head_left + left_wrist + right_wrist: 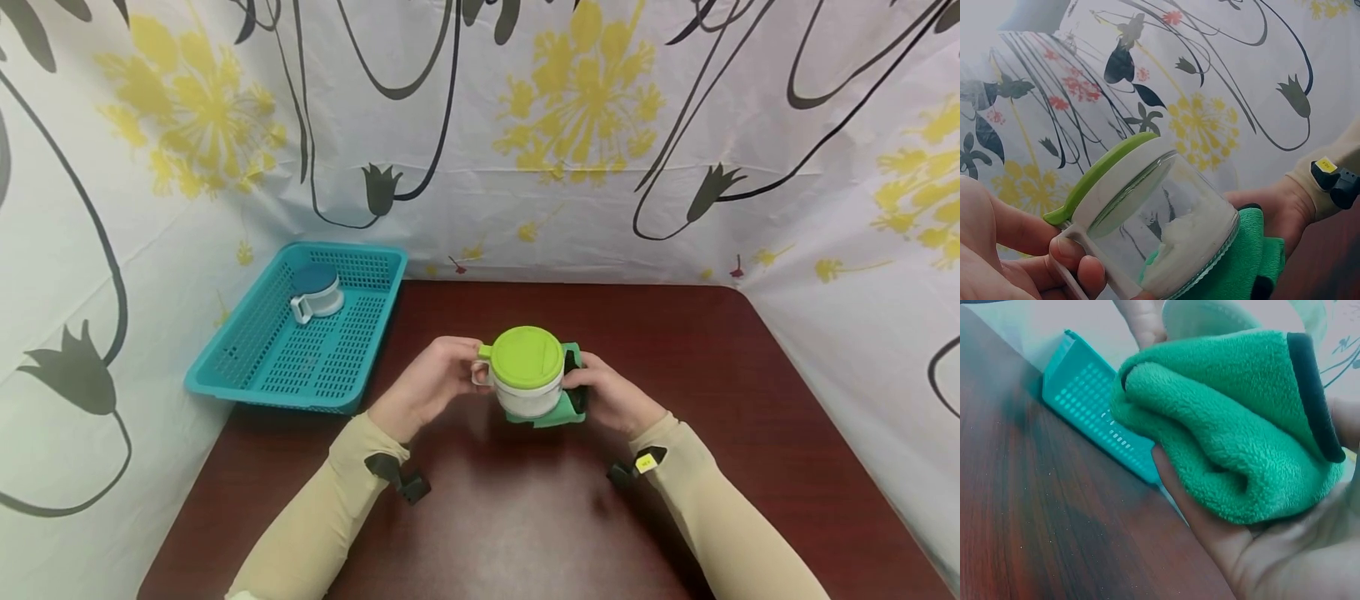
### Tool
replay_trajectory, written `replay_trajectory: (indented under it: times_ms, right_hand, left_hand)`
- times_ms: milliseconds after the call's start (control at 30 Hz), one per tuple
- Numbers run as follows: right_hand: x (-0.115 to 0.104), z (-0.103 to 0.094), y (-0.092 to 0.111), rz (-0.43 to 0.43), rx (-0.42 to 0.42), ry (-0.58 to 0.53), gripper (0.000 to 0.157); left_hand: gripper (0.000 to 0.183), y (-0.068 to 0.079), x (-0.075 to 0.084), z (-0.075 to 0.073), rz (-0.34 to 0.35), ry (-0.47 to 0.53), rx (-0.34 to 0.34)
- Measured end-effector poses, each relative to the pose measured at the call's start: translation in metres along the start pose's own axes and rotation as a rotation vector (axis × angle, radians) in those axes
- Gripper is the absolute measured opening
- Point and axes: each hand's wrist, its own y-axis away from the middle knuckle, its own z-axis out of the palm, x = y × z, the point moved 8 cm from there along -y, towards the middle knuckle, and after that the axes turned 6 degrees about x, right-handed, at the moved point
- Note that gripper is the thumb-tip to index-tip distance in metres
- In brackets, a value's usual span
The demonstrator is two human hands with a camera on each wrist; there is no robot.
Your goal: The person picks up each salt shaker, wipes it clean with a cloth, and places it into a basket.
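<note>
My left hand [438, 379] grips the white handle of a clear jar [1200, 231] with a green lid [527, 357]; white contents show through its wall. The jar is held above the table, tilted in the left wrist view. In my right hand [611, 392] is a folded green cloth [1222, 425] with dark edging. The cloth lies against the side and base of the jar, opposite the handle. Part of the right hand's fingers is hidden behind the cloth.
A turquoise basket [300, 367] stands at the back left of the dark red table [495, 517]. Inside it is a second jar with a blue lid [314, 278] and white handle. Patterned fabric [480, 125] hangs behind and beside the table.
</note>
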Motion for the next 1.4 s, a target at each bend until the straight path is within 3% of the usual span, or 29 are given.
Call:
replay_trajectory:
  times_ms: [300, 700, 1133, 1400]
  right_hand:
    - [0.0, -0.013, 0.005, 0.007, 0.123, -0.035, 0.02]
    - [0.004, -0.012, 0.009, 0.0, 0.179, 0.017, 0.024]
    - [0.018, 0.021, 0.012, 0.029, 0.063, 0.02, 0.028]
    - [0.025, 0.034, 0.015, 0.062, 0.015, 0.075, 0.028]
  left_hand:
    - [0.02, -0.002, -0.002, -0.004, 0.004, -0.047, 0.049]
    - [0.017, -0.003, -0.004, -0.016, 0.039, -0.095, 0.244]
    - [0.017, 0.001, 0.004, -0.027, 0.065, -0.067, 0.325]
    - [0.019, -0.002, 0.004, -0.032, 0.039, -0.062, 0.312]
